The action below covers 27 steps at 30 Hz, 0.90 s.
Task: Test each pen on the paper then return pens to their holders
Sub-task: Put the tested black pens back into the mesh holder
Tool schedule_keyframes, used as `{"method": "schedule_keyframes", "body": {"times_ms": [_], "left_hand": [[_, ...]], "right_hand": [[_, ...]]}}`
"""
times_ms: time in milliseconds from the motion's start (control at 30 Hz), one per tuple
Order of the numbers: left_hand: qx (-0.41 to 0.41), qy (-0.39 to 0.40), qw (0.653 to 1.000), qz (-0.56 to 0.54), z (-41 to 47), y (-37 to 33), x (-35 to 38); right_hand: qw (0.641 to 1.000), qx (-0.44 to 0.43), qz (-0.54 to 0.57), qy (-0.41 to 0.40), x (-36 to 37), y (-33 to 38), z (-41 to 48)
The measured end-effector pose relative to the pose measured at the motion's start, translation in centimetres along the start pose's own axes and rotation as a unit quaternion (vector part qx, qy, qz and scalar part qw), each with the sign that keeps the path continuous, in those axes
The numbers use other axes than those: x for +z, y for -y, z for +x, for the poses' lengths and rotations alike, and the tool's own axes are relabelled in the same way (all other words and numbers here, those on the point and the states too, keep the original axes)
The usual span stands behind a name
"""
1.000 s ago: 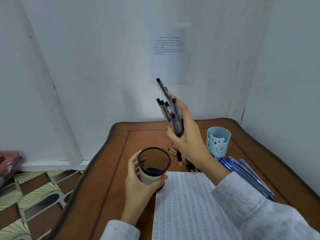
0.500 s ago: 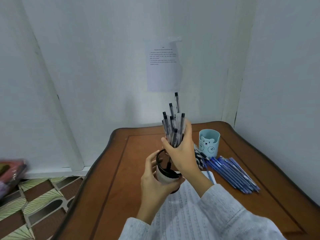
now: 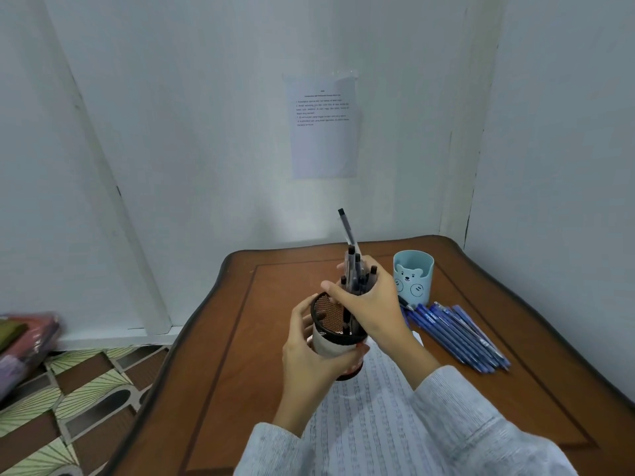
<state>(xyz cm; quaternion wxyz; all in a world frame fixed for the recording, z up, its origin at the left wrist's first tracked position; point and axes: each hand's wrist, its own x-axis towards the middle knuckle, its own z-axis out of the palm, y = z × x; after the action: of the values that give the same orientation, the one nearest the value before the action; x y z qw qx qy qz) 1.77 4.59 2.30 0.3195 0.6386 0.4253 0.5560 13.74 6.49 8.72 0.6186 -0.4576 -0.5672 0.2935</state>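
The right hand has its fingers and thumb curled tightly round a bundle of black pens, caps up, one pen standing higher than the others and leaning toward 11 o'clock. A second ago this bundle was held high above the table; half a second ago its lower ends were just entering the black mesh holder; now they are well down inside the mesh. The left hand wraps its fingers round the holder's lower wall from 9 o'clock and holds it tilted with its mouth toward the person; I cannot tell whether its base rests on the table or is lifted. I judge that the black pens are being returned, with only the release left for this set. At 2 o'clock from the mesh holder stands the blue bear holder, upright, with nothing showing above its rim. A row of blue pens lies loose on the table at 3 o'clock, just beside the bear holder, so that group still has to go back. The lined paper lies at 6 o'clock under the forearms, and a printed sheet hangs on the wall at 12 o'clock.
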Motion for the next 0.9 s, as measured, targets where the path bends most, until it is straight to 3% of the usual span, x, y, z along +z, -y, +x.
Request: {"method": "schedule_keyframes", "body": {"times_ms": [100,433,567,667,800,900], "left_hand": [[-0.009,0.000,1.000,-0.005,0.1,0.1,0.1],[-0.014,0.002,1.000,-0.006,0.7,0.3,-0.9],[-0.014,-0.002,1.000,0.006,0.8,0.4,-1.4],[-0.022,-0.011,1.000,0.004,0.8,0.6,-1.9],[-0.028,-0.027,0.999,0.018,0.8,0.7,-2.1],[-0.031,-0.043,0.998,0.030,0.6,0.3,-1.7]], "right_hand": [[1.000,0.010,0.011,-0.014,0.2,0.4,0.0],[0.986,0.041,0.152,0.053,0.3,1.4,0.8],[0.985,0.009,0.149,0.093,-0.2,1.3,1.0],[0.983,0.031,0.145,0.110,-0.6,1.1,0.9],[0.976,0.070,0.075,0.192,-0.7,0.3,-0.2],[0.978,0.055,0.044,0.198,-0.3,-0.2,-1.2]]}}
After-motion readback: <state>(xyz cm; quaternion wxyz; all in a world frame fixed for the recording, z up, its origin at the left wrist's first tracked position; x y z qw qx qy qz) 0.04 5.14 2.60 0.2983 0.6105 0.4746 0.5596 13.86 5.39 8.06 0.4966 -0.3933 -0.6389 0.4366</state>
